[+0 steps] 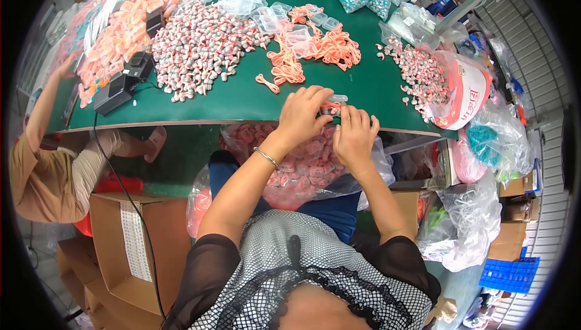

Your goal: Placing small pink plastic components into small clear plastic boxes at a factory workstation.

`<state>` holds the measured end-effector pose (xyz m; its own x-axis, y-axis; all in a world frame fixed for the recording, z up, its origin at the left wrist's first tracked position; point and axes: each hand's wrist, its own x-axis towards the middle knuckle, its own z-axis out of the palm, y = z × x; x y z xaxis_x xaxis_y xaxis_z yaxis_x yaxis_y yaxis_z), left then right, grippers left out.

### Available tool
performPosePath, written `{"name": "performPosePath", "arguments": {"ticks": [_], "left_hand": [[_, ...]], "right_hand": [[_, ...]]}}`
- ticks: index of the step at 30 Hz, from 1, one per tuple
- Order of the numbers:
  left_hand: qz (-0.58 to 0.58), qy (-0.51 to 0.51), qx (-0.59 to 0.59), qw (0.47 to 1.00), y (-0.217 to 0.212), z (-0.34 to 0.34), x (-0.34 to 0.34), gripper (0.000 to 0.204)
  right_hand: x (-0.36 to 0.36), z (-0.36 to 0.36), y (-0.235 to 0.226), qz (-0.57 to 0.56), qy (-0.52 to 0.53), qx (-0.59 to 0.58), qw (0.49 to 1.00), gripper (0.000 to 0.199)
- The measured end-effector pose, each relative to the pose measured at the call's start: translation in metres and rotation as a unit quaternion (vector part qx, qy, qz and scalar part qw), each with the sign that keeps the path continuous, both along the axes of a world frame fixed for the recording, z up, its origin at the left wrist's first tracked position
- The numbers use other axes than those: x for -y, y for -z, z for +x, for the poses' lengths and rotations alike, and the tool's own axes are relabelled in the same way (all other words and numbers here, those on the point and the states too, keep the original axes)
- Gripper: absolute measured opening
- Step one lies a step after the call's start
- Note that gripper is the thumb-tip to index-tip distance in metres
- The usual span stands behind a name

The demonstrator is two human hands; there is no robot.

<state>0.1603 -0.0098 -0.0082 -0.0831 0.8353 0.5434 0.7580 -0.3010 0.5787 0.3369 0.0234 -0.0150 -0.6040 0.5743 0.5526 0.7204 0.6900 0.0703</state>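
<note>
Both my hands meet at the near edge of the green table (pixel 242 97). My left hand (pixel 301 115) and my right hand (pixel 354 133) together grip a small clear plastic case (pixel 334 102) with something orange inside it. Just beyond them lies a tangle of orange cords (pixel 315 51) among empty clear cases (pixel 272 18). A big heap of small grey-and-pink pieces (pixel 200 45) lies to the left. A clear bag of filled cases (pixel 302 166) rests in my lap under my hands.
Another person (pixel 54 154) sits at the left, one hand up on the table. A black device (pixel 118 88) with a cable stands near the left edge. More pink pieces spill from a white bag (pixel 460 88) at the right. Cardboard boxes (pixel 133 251) stand at lower left.
</note>
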Motion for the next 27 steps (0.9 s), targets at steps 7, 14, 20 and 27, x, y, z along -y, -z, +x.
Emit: {"name": "performPosePath", "arguments": {"ticks": [7,14,20,27], "left_hand": [[0.008,0.007,-0.003,1.0,0.002,0.001,-0.001,0.056],[0.013,0.006,-0.007,1.0,0.002,0.0,0.001,0.054],[0.014,0.008,-0.006,1.0,0.003,-0.002,0.0,0.055],[0.029,-0.111,0.023,0.993,0.007,0.003,0.009,0.048]], "right_hand": [[0.002,-0.004,-0.008,-0.017,0.013,0.021,1.0,0.06],[-0.005,0.002,-0.011,-0.004,0.002,0.014,1.0,0.054],[-0.037,0.008,-0.041,-0.163,-0.175,-0.14,0.961,0.06],[-0.054,0.007,-0.022,-0.232,-0.212,-0.127,0.941,0.05]]}}
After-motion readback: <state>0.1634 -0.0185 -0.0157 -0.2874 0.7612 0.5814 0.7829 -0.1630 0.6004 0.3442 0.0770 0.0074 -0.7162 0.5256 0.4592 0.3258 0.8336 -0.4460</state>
